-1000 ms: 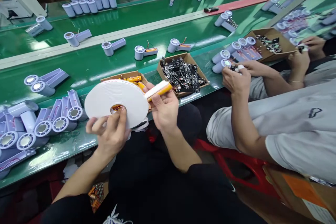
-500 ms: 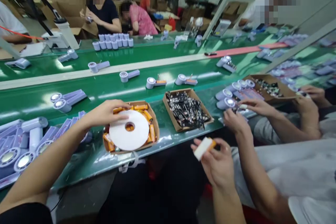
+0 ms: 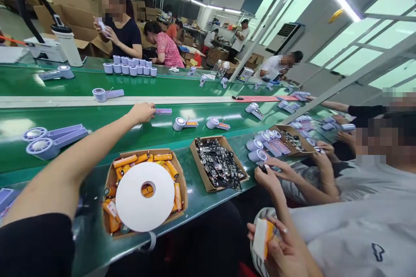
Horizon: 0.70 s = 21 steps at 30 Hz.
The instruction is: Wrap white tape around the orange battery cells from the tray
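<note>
My left hand reaches far out over the green conveyor belt and closes on a lilac fan housing, whose handle sticks out to the right of my fingers. My right hand stays low near my lap, shut on an orange battery cell with a white pad stuck on it. A large white roll of tape lies flat on a cardboard box of orange batteries at the belt's near edge.
A box of black circuit boards stands right of the batteries. Lilac fan housings lie along the belt, more to the right. A co-worker's hands work at my right. Other people sit across the line.
My left hand let go of the tape roll on the battery box and stretched far out to a fan housing on the belt. My right hand dropped lower with the padded battery.
</note>
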### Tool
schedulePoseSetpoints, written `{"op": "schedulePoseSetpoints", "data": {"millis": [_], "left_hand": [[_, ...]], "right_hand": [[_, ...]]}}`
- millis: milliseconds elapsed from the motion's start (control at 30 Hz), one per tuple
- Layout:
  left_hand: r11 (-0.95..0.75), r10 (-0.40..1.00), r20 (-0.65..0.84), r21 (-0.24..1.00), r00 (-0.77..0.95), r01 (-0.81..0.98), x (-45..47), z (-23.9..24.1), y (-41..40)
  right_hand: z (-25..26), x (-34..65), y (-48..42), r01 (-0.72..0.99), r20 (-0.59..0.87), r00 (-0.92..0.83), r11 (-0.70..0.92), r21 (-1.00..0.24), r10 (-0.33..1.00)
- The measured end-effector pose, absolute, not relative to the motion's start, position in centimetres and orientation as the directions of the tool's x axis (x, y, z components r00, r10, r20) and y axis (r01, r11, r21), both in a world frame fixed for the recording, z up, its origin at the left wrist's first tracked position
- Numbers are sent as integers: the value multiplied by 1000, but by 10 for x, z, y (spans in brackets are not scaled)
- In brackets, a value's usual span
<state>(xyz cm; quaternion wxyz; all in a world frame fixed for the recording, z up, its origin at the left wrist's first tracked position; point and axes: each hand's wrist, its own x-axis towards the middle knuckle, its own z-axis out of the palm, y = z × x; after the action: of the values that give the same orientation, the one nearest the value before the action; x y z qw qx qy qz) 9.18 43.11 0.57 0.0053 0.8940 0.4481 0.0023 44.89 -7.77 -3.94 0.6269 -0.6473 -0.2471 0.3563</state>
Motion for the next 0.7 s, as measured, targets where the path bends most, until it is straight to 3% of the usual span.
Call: {"op": "schedulePoseSetpoints", "data": {"millis": [100, 233, 300, 400, 467, 700], "left_hand": [[-661, 748, -81, -5, 659, 750, 67, -4, 419], [-658, 735, -198, 22, 648, 753, 52, -15, 410], [-633, 744, -229, 57, 627, 772, 52, -15, 414], [-594, 753, -258, 129, 605, 794, 53, -9, 422], [-565, 768, -247, 174, 591, 807, 53, -6, 425], [-501, 831, -133, 241, 540, 831, 62, -16, 423]], "right_hand": [[-19, 433, -42, -81, -73, 573, -32, -996, 816], [28, 378, 61, 60, 291, 344, 289, -956, 893], [45, 346, 125, 95, 387, 176, 376, -922, 905], [42, 306, 217, 213, 375, -98, 388, -897, 922], [24, 290, 268, 352, 321, -189, 369, -860, 928], [-30, 274, 337, 769, 144, -173, 225, -599, 974]]}}
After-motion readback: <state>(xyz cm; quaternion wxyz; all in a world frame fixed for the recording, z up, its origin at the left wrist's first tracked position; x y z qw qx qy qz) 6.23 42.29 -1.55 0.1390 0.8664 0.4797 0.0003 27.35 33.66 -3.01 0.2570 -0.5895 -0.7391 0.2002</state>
